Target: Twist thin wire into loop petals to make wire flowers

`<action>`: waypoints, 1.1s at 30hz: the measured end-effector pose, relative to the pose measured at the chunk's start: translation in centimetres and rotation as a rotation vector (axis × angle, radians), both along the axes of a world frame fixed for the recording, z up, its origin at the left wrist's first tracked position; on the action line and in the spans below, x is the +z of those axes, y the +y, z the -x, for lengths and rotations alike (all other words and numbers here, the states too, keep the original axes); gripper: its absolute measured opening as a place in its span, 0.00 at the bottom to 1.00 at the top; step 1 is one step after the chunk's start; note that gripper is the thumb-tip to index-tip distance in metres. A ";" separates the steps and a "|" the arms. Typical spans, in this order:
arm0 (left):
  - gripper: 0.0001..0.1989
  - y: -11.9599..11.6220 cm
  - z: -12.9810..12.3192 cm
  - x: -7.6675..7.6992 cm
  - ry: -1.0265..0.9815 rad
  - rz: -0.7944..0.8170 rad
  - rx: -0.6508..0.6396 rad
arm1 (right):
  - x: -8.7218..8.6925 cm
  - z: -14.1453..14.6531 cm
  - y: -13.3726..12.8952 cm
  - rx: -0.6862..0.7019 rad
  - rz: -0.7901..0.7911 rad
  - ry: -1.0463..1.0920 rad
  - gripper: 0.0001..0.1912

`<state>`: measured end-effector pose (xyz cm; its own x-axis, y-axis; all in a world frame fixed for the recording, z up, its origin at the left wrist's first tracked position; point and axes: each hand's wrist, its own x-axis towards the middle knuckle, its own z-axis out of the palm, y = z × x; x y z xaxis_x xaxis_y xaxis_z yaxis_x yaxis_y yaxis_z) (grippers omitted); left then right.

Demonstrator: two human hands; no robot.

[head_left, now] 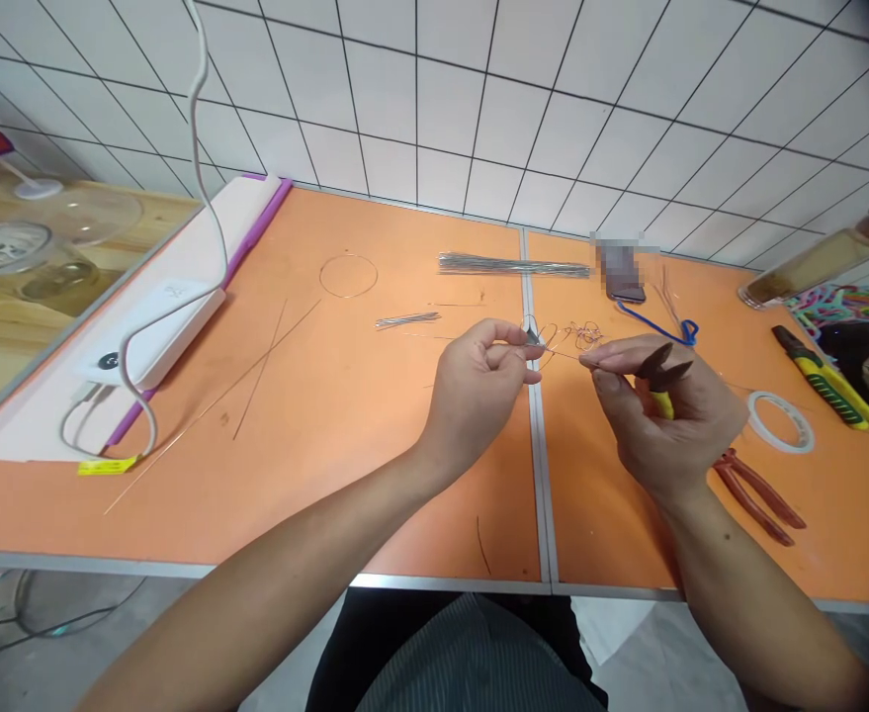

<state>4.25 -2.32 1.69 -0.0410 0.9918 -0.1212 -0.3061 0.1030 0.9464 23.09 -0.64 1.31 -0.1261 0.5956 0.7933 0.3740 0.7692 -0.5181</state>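
Observation:
Above the seam between two orange tabletops, my left hand [482, 381] pinches a small dark piece with thin wire at it. My right hand [667, 410] is closed to its right, thumb and forefinger pinching the thin wire [564, 353] that stretches between the hands. Dark-jawed pliers [663, 381] with a yellow handle part rest in the same right hand; the rest of them is hidden by the palm. Loops of fine coppery wire [584, 334] show just beyond the fingertips.
Beyond the hands lie a bundle of straight wires [512, 265], short wires [408, 320] and a phone [622, 272]. At right are red-handled pliers [760, 494], a tape roll [781, 422], a yellow-black tool [824, 376] and a glass bottle [824, 259]. A white power bank [152, 336] sits left.

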 end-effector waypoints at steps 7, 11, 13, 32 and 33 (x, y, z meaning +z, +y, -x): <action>0.06 0.2 0.0 -0.4 0.055 -0.018 -0.012 | 0.0 0.1 -0.1 0.023 -0.022 -0.018 0.08; 0.03 0.2 0.0 -1.0 0.162 -0.038 -0.090 | 0.3 0.3 -0.3 0.008 -0.012 -0.009 0.09; 0.02 0.1 -0.1 -1.2 0.212 -0.038 -0.143 | 0.5 0.3 -0.4 -0.003 0.005 -0.024 0.09; 0.07 0.8 1.3 -1.0 0.071 0.064 -0.186 | 1.9 0.6 -0.6 -0.103 0.271 0.006 0.05; 0.07 1.0 1.5 -0.9 0.025 0.080 -0.171 | 2.0 0.5 -0.6 -0.102 0.279 0.016 0.05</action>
